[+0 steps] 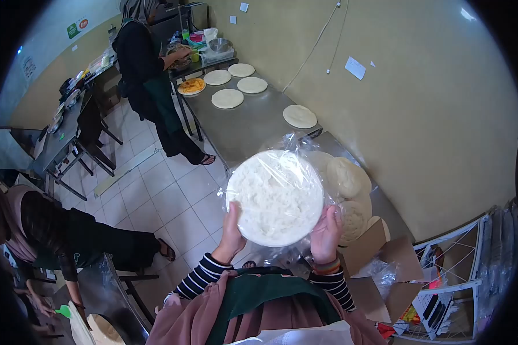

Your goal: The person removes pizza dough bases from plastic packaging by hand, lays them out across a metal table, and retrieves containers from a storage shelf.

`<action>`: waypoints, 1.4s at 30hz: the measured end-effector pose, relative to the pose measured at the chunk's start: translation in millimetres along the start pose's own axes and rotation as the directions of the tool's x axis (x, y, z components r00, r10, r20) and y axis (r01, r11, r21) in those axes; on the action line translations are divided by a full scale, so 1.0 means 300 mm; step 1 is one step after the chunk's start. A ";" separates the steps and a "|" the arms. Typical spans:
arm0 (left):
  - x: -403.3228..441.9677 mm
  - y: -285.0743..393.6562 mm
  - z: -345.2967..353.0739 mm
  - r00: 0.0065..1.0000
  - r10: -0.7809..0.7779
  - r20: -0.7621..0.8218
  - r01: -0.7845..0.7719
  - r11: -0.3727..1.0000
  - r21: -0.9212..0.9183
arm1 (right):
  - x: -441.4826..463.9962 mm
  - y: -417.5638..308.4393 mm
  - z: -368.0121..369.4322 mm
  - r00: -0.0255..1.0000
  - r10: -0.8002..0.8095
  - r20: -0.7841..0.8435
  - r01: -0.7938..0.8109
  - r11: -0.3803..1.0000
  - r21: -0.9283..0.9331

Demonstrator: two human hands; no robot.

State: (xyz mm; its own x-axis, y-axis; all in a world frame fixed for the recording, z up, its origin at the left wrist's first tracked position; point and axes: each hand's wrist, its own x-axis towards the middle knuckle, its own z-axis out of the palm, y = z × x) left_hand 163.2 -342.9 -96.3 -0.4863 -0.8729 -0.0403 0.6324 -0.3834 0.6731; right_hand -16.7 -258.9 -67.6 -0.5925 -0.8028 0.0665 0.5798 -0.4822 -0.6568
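Between my two hands I hold a round, pale pizza base (274, 198) inside a clear plastic bag, raised in front of my apron. My left hand (231, 233) grips its lower left edge, with the thumb on the front face. On the lower right my right hand (327, 233) clasps the bag and the rim. Loose plastic film sticks out above and beside the base. The fingers behind it are hidden. Just beyond my right hand, more pale bases (351, 190) lie overlapping on a metal surface.
A steel table (236, 123) ahead carries several plain bases and one sauce-covered base (191, 86). A co-worker (149, 86) stands at its far end; another person (69, 236) leans over a table at lower left. An open cardboard box (380, 270) and a white rack (449, 287) stand right.
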 end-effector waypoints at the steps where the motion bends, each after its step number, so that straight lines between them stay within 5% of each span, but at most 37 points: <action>1: 0.007 0.016 0.000 1.000 0.000 0.002 0.000 1.000 0.000 | -0.009 0.001 -0.020 1.000 -0.002 0.000 0.002 1.000 0.000; 4: 0.017 0.056 0.006 0.998 -0.060 -0.028 0.057 0.991 -0.119 | -0.006 -0.015 -0.045 1.000 -0.011 -0.028 0.007 0.989 -0.147; 6: 0.017 0.075 -0.024 0.998 -0.063 0.027 0.063 0.998 -0.024 | 0.032 -0.038 -0.025 0.933 -0.360 0.024 0.312 0.772 -0.553; 7: 0.014 0.083 -0.039 0.994 -0.069 0.079 0.063 0.995 0.074 | 0.052 -0.067 -0.006 0.932 -0.363 0.016 0.310 0.771 -0.556; 8: 0.009 0.092 -0.040 0.992 -0.079 0.096 0.066 0.989 0.131 | 0.077 -0.109 0.024 0.888 -0.414 0.201 0.416 0.536 -0.734; 9: 0.004 0.102 -0.042 0.991 -0.089 0.100 0.075 0.988 0.135 | 0.104 -0.137 0.044 0.830 -0.401 0.387 0.506 0.250 -0.825; 12: -0.003 0.122 -0.043 0.963 -0.191 0.189 0.133 0.950 0.283 | 0.183 -0.164 0.076 0.767 -0.232 0.599 0.629 0.086 -0.773; 13: -0.008 0.121 -0.045 0.961 -0.203 0.186 0.143 0.945 0.294 | 0.187 -0.170 0.074 0.764 -0.235 0.601 0.632 0.085 -0.770; 15: -0.013 0.123 -0.057 0.962 -0.205 0.180 0.144 0.942 0.304 | 0.200 -0.174 0.066 0.809 0.011 0.588 0.586 0.076 -0.807; 19: -0.021 0.132 -0.090 0.955 -0.231 0.187 0.178 0.948 0.263 | 0.195 -0.143 0.049 0.825 0.048 0.563 0.543 0.209 -0.813; 21: -0.028 0.138 -0.106 0.957 -0.233 0.174 0.186 0.949 0.253 | 0.189 -0.118 0.043 0.837 -0.084 0.540 0.523 0.408 -0.748; 25: -0.029 0.127 -0.115 0.971 -0.225 0.082 0.216 0.970 0.110 | 0.190 -0.102 0.027 0.793 -0.260 0.551 0.583 0.585 -0.564; 27: -0.030 0.136 -0.108 0.978 -0.203 0.038 0.203 0.979 -0.003 | 0.186 -0.115 0.045 0.866 -0.415 0.281 0.499 0.672 -0.548; 28: -0.039 0.146 -0.096 0.985 -0.166 0.039 0.162 0.984 0.079 | 0.183 -0.102 0.044 0.865 -0.412 0.286 0.501 0.673 -0.545; 30: -0.052 0.148 -0.067 0.995 -0.097 0.016 0.087 0.946 0.311 | 0.175 -0.046 0.031 0.937 -0.349 0.004 0.302 0.803 -0.515; 31: -0.052 0.138 -0.050 0.995 -0.098 0.016 0.089 0.947 0.310 | 0.162 0.008 0.013 0.937 -0.349 0.003 0.300 0.802 -0.517; 33: -0.050 0.111 -0.012 0.940 0.225 0.257 -0.341 0.580 0.740 | 0.141 0.118 -0.032 0.975 -0.223 -0.007 0.154 0.696 -0.702; 34: -0.053 0.107 0.021 0.910 0.284 0.302 -0.413 0.545 0.730 | 0.148 0.126 -0.048 0.974 -0.228 -0.018 0.150 0.695 -0.703; 36: -0.056 0.101 0.024 0.909 0.292 0.296 -0.411 0.524 0.746 | 0.163 0.128 -0.069 0.982 0.186 -0.005 -0.136 0.697 -0.704; 37: -0.056 0.103 0.021 0.905 0.314 0.286 -0.413 0.497 0.763 | 0.163 0.114 -0.076 0.983 0.182 -0.013 -0.139 0.698 -0.702; 39: -0.050 0.117 -0.009 0.895 0.369 0.251 -0.419 0.502 0.757 | 0.163 0.060 -0.080 0.929 0.371 -0.016 -0.361 0.892 -0.271; 41: -0.056 0.155 -0.062 0.997 0.056 -0.045 -0.029 0.888 0.459 | 0.159 0.003 -0.085 0.901 0.429 -0.061 -0.432 0.879 -0.204; 42: -0.053 0.176 -0.075 0.999 -0.009 -0.038 0.022 0.937 0.349 | 0.162 -0.014 -0.130 0.894 0.449 0.012 -0.434 0.870 -0.232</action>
State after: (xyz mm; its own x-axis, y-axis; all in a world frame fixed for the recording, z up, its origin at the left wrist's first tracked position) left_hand 217.9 -356.0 -76.9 -0.4689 -0.8801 -0.0749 0.3714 -0.2734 0.8873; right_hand -69.9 -282.1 -90.8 -0.2629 -0.9379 -0.2264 0.6318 0.0100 -0.7750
